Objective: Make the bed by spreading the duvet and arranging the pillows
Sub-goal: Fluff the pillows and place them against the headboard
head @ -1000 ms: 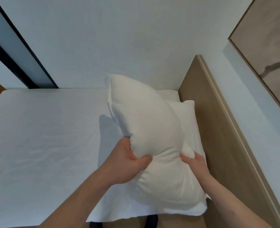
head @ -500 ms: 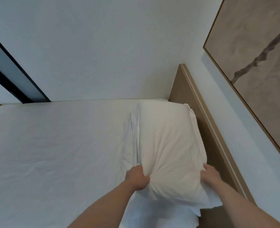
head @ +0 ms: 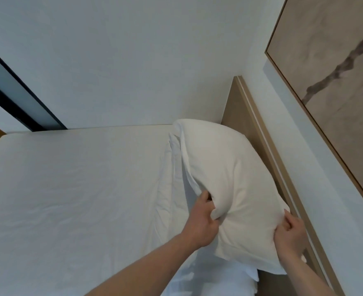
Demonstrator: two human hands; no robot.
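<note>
1. The left hand (head: 199,221) is clenching a fold of the top pillow (head: 229,184) at its near left edge, fingers curled tight into the fabric.
2. The right hand (head: 289,233) is gripping the same pillow's near right corner, fingers closed on the cloth.
3. The top pillow is lying at a tilt against the wooden headboard (head: 259,133), its far end reaching towards the wall corner.
4. A second pillow (head: 176,189) is sitting under it, its edges showing on the side away from the headboard.
5. The white bed sheet (head: 73,189) is stretching away from the headboard, lightly wrinkled.
6. A framed picture (head: 334,71) is hanging above the headboard.
</note>
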